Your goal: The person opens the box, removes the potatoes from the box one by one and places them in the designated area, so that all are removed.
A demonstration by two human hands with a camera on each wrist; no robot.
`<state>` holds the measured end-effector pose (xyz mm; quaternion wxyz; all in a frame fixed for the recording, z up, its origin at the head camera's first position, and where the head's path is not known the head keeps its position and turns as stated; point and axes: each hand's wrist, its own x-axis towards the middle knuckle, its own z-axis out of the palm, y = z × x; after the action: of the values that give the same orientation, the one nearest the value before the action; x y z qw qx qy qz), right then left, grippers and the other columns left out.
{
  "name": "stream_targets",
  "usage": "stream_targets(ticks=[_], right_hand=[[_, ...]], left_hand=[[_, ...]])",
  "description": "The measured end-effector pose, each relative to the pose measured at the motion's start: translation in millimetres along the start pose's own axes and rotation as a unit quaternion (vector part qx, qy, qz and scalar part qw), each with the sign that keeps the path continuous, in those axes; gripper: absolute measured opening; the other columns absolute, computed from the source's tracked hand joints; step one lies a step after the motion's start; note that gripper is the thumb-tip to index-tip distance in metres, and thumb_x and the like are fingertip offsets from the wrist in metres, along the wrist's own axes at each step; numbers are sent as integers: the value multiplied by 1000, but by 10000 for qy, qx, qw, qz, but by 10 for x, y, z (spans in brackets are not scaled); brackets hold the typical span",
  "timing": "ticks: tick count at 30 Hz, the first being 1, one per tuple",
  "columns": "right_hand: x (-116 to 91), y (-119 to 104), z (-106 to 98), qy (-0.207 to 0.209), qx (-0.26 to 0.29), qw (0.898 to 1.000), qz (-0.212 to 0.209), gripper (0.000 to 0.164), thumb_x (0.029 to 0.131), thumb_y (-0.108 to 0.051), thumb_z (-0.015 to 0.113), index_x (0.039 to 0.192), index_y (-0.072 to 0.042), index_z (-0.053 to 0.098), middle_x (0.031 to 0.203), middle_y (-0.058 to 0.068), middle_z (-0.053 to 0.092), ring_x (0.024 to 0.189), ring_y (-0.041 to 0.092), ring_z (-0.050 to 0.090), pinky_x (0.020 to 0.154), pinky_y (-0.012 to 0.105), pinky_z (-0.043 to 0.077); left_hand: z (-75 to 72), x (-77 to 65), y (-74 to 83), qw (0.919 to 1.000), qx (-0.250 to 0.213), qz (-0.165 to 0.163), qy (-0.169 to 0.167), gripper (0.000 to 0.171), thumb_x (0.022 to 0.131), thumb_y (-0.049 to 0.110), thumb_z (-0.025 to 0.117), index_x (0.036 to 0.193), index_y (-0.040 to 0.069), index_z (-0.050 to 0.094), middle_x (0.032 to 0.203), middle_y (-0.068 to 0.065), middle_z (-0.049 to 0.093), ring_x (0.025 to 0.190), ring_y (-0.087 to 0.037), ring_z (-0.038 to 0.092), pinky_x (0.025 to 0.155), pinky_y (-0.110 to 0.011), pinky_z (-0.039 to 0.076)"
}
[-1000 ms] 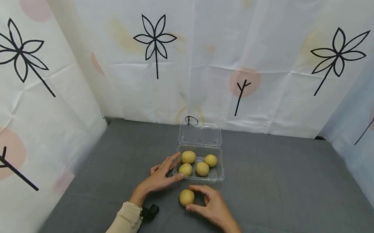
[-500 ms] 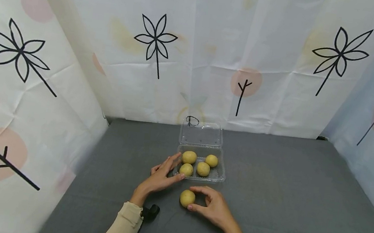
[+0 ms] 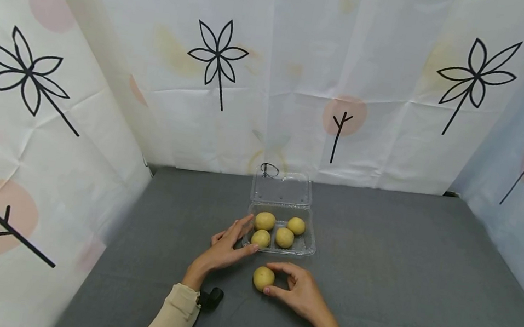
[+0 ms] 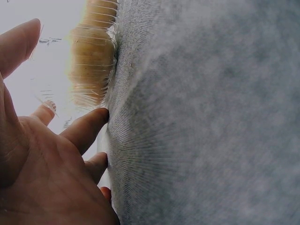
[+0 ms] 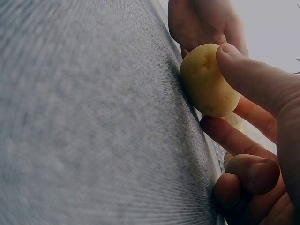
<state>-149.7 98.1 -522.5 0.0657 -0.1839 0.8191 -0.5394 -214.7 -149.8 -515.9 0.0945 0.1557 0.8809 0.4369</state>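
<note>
My right hand (image 3: 300,291) pinches a small yellow potato (image 3: 264,278) between thumb and fingertips, low over the table just in front of the clear plastic clamshell box (image 3: 300,250). In the right wrist view the thumb presses on the near side of the potato (image 5: 206,82), with fingers behind and below it. My left hand (image 3: 225,251) lies at the box's front left corner, fingers spread and fairly straight along its left side, the thumb by the front rim. Several more potatoes (image 3: 284,238) sit inside the box, whose lid (image 3: 282,189) stands open at the back.
A grey cloth covers the table (image 3: 397,269). White printed curtains (image 3: 298,80) close off the back and both sides. Through the box wall, potatoes (image 4: 93,56) show in the left wrist view.
The potato at my right hand has shifted very slightly to the right against the fingertips. The left hand, the box and the potatoes in it have stayed where they were.
</note>
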Motion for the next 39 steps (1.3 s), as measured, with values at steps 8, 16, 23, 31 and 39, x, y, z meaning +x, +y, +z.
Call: stream_targets(ticks=[8, 16, 23, 31, 39], right_hand=[[-8, 21, 15, 108, -2, 9998, -141, 51, 81, -29, 88, 125, -10, 73, 119, 8, 74, 48, -3, 26, 48, 19, 32], [-11, -7, 6, 102, -5, 9999, 66, 54, 81, -32, 87, 129, -13, 71, 123, 3, 73, 49, -1, 28, 51, 18, 33], [-22, -17, -5, 86, -224, 9997, -1, 57, 82, -38, 85, 132, -15, 69, 123, 2, 72, 49, 0, 33, 50, 20, 35], [-70, -35, -81, 387, 196, 9980, -463, 49, 87, -26, 82, 131, -9, 69, 119, 16, 71, 47, 0, 39, 45, 23, 40], [48, -80, -320, 1363, 1, 9796, -1476, 38, 86, -6, 81, 123, -6, 71, 105, 20, 71, 52, 7, 48, 49, 25, 44]], left_hand=[[-8, -4, -2, 9999, -4, -68, -79, 82, 99, 48, 62, 164, 37, 13, 163, 0, 40, 161, -29, 6, 114, -63, 7], [-13, 2, -5, 10000, 18, -60, -59, 81, 100, 50, 61, 164, 38, 13, 163, 0, 40, 161, -28, 6, 114, -64, 7], [-26, 1, 0, 10000, 47, 10, -64, 82, 100, 49, 61, 165, 35, 13, 163, -2, 41, 161, -33, 5, 114, -65, 7], [-15, 1, -31, 10000, 7, -4, -62, 82, 100, 49, 62, 165, 35, 13, 163, -2, 40, 161, -31, 6, 114, -65, 7], [-19, 7, -25, 10000, -58, 10, -78, 82, 100, 48, 62, 164, 35, 14, 162, -3, 41, 161, -31, 4, 113, -65, 7]])
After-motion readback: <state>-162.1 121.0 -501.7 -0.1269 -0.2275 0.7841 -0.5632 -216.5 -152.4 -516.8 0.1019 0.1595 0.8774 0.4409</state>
